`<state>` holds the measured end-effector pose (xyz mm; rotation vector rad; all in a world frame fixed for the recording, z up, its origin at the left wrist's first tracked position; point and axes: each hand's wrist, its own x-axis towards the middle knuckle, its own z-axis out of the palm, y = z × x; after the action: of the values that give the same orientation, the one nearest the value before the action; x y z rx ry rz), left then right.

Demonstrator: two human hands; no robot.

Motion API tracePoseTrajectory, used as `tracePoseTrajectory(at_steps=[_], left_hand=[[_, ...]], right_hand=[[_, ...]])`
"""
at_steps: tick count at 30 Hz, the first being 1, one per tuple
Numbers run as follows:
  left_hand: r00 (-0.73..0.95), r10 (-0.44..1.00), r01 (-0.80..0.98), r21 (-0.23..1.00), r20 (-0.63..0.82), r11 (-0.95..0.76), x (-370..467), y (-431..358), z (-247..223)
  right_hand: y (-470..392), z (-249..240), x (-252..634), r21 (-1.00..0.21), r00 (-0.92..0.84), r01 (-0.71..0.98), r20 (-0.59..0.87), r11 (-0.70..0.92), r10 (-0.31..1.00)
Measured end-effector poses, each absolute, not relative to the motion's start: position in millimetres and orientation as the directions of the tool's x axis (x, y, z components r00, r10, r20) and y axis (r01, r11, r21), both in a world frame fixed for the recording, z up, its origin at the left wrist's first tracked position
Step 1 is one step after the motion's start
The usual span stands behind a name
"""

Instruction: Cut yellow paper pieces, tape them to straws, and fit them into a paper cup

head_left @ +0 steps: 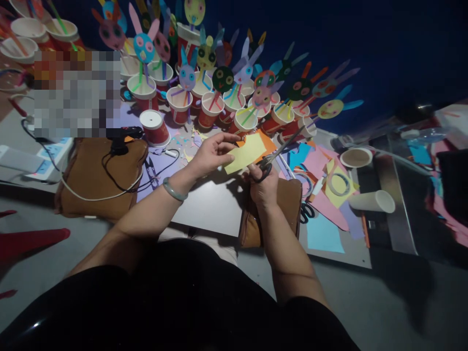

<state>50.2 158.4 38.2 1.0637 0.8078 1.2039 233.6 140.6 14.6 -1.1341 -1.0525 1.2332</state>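
Note:
A piece of yellow paper is held up over the table, pinched at its left edge by my left hand. That wrist wears a pale green bangle. My right hand is closed round the black handles of a pair of scissors, whose blades point up and to the right, just right of the yellow paper. Behind the yellow sheet lies orange paper. A white board or sheet lies on the table below my hands.
Red-and-white cups with paper rabbit heads crowd the back. Brown cushions lie at both sides, with cables over the left one. Tape, coloured paper, black-handled scissors and a white cup are on the right.

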Motion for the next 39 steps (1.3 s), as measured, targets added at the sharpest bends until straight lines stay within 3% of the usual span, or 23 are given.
tracePoseTrajectory(at_steps=[6, 11, 14, 20, 26, 32, 39], left_hand=[[0.272, 0.962, -0.333, 0.937, -0.009, 0.102, 56, 157, 38], [0.305, 0.943, -0.282, 0.932, -0.136, 0.226, 61, 155, 35], [0.267, 0.952, -0.261, 0.939, -0.151, 0.222, 64, 152, 36], [-0.032, 0.993, -0.345, 0.933, -0.118, 0.1, 54, 161, 41], [-0.246, 0.969, -0.348, 0.934, -0.011, -0.078, 32, 176, 38], [-0.246, 0.969, -0.338, 0.933, 0.038, -0.122, 31, 177, 36], [-0.171, 0.985, -0.373, 0.926, -0.006, -0.06, 37, 167, 50]], right_hand=[[142, 14, 234, -0.984, 0.184, -0.169, 0.031, 0.063, 0.983], [145, 16, 233, -0.974, 0.304, -0.186, 0.065, 0.126, 0.951], [146, 15, 233, -0.973, 0.302, -0.183, 0.081, 0.141, 0.95], [137, 19, 234, -0.994, 0.038, -0.055, 0.087, 0.089, 0.995], [128, 31, 230, -0.996, -0.343, 0.081, -0.069, -0.043, 0.937], [131, 27, 231, -0.976, -0.486, 0.132, -0.216, -0.173, 0.847], [132, 26, 232, -0.97, -0.493, 0.161, -0.239, -0.182, 0.837]])
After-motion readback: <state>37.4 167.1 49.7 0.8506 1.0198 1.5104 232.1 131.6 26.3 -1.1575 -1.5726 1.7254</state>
